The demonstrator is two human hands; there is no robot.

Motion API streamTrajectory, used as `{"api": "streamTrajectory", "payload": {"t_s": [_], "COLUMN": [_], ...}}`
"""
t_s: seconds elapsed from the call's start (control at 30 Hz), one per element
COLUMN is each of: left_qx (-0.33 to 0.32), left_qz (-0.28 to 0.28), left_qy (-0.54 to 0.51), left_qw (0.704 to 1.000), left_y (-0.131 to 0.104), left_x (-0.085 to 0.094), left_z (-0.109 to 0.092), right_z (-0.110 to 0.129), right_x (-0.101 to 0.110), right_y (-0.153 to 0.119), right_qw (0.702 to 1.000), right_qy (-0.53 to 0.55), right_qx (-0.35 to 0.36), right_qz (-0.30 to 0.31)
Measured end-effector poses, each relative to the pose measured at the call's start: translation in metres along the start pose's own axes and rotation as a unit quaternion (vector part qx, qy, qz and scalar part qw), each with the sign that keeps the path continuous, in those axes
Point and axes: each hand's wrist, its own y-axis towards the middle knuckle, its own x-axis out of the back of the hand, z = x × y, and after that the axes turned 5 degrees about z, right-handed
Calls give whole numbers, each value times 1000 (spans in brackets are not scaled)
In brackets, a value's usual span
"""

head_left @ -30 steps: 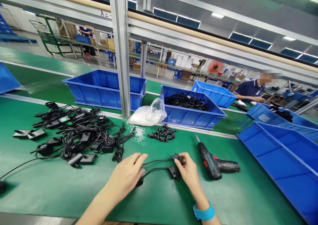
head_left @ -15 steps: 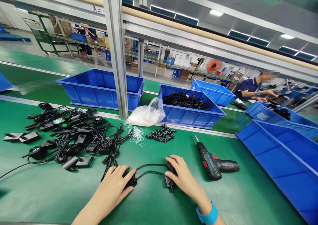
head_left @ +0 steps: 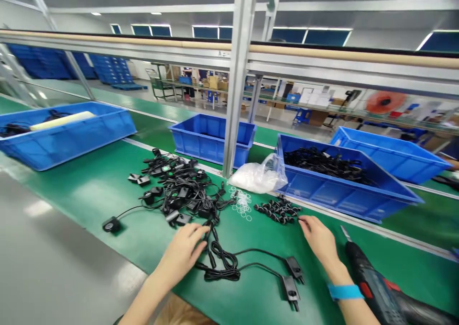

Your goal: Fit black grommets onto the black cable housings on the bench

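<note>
Two black boxes [head_left: 292, 287], squarish with stubby tips, lie at five o'clock on the green counter [head_left: 89, 186], their thin black cables [head_left: 226, 267] looped. The left hand [head_left: 184, 248], at seven, curls by the cable ends; the right hand [head_left: 320, 239], at four, bends its fingers at the small black parts [head_left: 278, 209]. I cannot tell whether either grip is closed on anything.

On our green workbench [head_left: 89, 196] lie a tangled heap of black cabled devices [head_left: 182, 191], two corded black boxes [head_left: 290, 289] near our edge, a scatter of clear rings [head_left: 242, 203], a cluster of small black parts [head_left: 278, 209], a clear bag of white pieces [head_left: 256, 176] and our cordless drill [head_left: 375, 279], lying on its side.
</note>
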Motion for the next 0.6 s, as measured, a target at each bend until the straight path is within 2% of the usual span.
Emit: {"api": "streamTrajectory", "payload": {"t_s": [0.07,0.13,0.2,0.27,0.37,0.47,0.53,0.6], "left_qx": [66,110,137,152,132,64,38,42], "left_qz": [-25,-22,3,22,23,9,-13,-57], "left_qy": [42,87,132,161,169,133,82,43], "left_qw": [997,990,982,975,976,989,996,997], "left_y": [1,3,7,11,14,12,10,11], "left_x": [4,8,9,11,17,31,44,59], "left_z": [24,42,52,53,45,39,37,37], "right_z": [0,3,9,19,33,44,50,54], "right_x": [8,16,22,27,32,37,39,40], "right_y": [-10,-24,-39,-56,-80,-100,-108,-113], "right_qw": [999,994,978,950,927,917,911,904], "right_qy": [16,71,171,268,333,359,373,387], "right_qx": [-22,-64,-117,-156,-169,-172,-178,-182], "right_qz": [-30,-46,-40,-26,-22,-16,-15,-20]}}
